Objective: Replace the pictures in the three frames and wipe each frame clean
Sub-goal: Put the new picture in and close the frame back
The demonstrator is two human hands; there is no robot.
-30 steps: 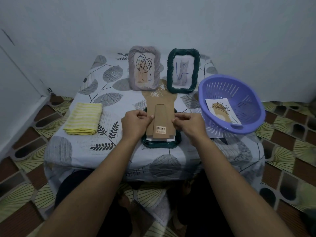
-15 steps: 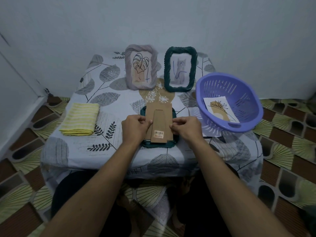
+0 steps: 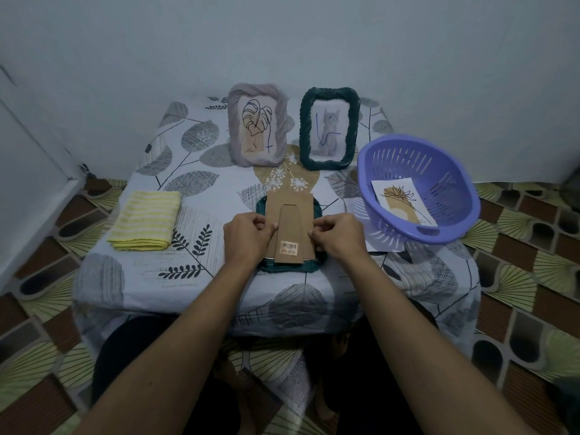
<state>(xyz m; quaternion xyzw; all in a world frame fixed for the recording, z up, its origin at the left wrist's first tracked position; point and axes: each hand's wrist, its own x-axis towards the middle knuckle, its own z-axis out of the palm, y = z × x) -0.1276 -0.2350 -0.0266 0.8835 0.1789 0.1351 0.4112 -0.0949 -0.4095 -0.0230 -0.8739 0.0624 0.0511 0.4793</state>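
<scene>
Leaf-print cloth covers a small table [image 3: 194, 271] against a pale wall. At its near middle a dark green frame [image 3: 288, 267] lies face down, its cardboard back [image 3: 290, 215] on top. The left hand [image 3: 246, 238] and right hand [image 3: 340, 237] pinch that back's side edges with curled fingers. Behind stand a grey frame [image 3: 234, 130] and another green frame [image 3: 305, 130]. A folded yellow cloth [image 3: 146, 219] lies at the left, and a purple basket [image 3: 445, 171] holding a picture [image 3: 403, 207] sits at the right.

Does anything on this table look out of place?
One green frame lies face down, cardboard back up, held by the left hand and right hand; the grey frame and second green frame stand upright. A white sheet sticks out from under the purple basket. Nothing looks damaged.
</scene>
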